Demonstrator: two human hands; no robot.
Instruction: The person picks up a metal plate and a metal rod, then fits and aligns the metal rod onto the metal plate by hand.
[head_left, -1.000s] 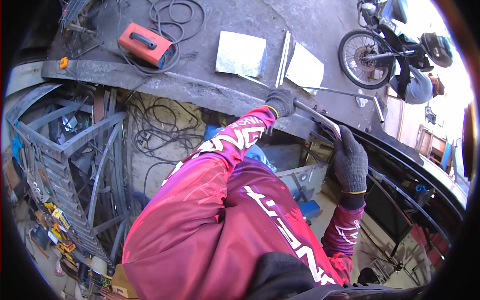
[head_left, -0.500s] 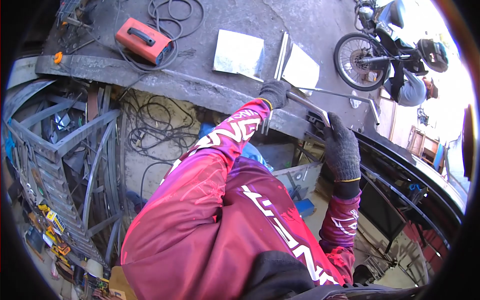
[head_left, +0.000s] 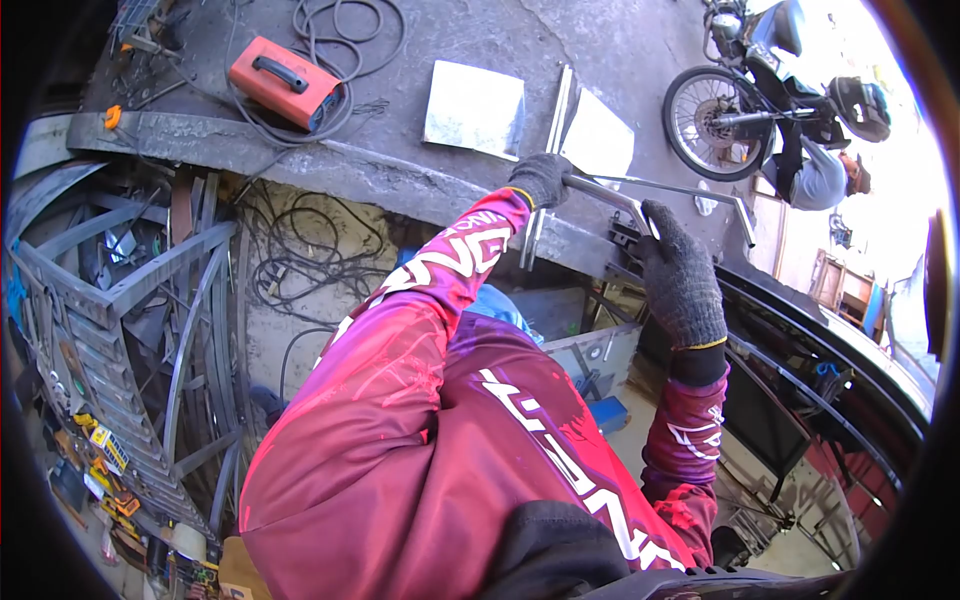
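Note:
My left hand [head_left: 541,182], in a dark grey knit glove, is closed around one end of a bent metal tube [head_left: 605,193]. The tube runs rightward to my right hand [head_left: 684,282], gloved alike, whose fingers close on its bent end. A thinner bent metal rod [head_left: 680,190] lies just behind, reaching right past the tube. Beyond my left hand are two long metal strips [head_left: 558,110], between a square sheet of bare metal [head_left: 474,108] and a cut sheet piece [head_left: 600,135] on the raised concrete floor.
A red welding machine [head_left: 284,82] with coiled cables stands at upper left. A metal frame rack [head_left: 150,290] fills the left side. Cables [head_left: 320,255] tangle below the concrete ledge [head_left: 390,178]. At upper right are a motorcycle [head_left: 735,120] and a crouching person [head_left: 822,178].
My right hand has moved slightly up and left with the tube's bent end. My left hand has shifted slightly left, still holding the other end.

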